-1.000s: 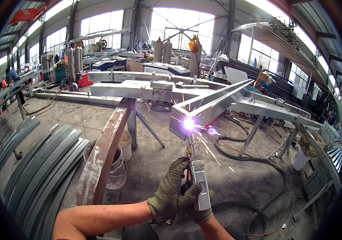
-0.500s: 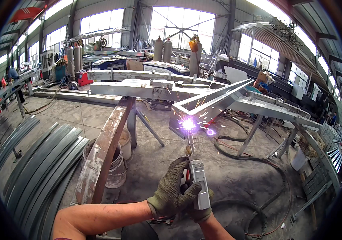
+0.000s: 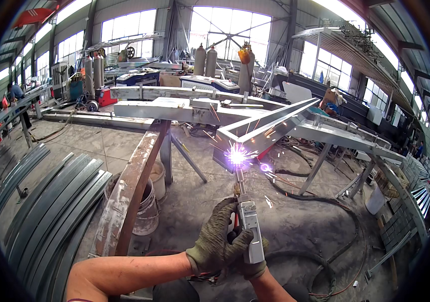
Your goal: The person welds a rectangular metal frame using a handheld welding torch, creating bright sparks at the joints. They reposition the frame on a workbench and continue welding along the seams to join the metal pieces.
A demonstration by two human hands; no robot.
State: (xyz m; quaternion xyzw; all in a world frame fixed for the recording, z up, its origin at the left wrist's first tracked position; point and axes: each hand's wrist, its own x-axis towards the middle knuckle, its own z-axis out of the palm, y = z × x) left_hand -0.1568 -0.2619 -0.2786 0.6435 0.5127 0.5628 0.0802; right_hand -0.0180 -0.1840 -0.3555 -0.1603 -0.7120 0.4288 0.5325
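Observation:
Both my gloved hands grip a grey welding torch (image 3: 249, 229) held upright in front of me. My left hand (image 3: 217, 236) wraps the torch body from the left; my right hand (image 3: 251, 261) clasps it from below and is mostly hidden behind it. The torch's nozzle points up at the near corner of a grey steel frame (image 3: 270, 123) lying on stands. A bright violet arc (image 3: 237, 156) burns at that corner and throws sparks outward.
A rusty steel beam (image 3: 129, 186) runs from lower left toward the frame, with white buckets (image 3: 147, 209) beside it. Curved grey steel strips (image 3: 49, 211) lie on the floor at left. Black cables (image 3: 325, 201) snake across the concrete at right. Gas cylinders (image 3: 205, 60) stand far back.
The arc keeps burning at the same corner, with more sparks flying now. My hands and the torch have barely moved.

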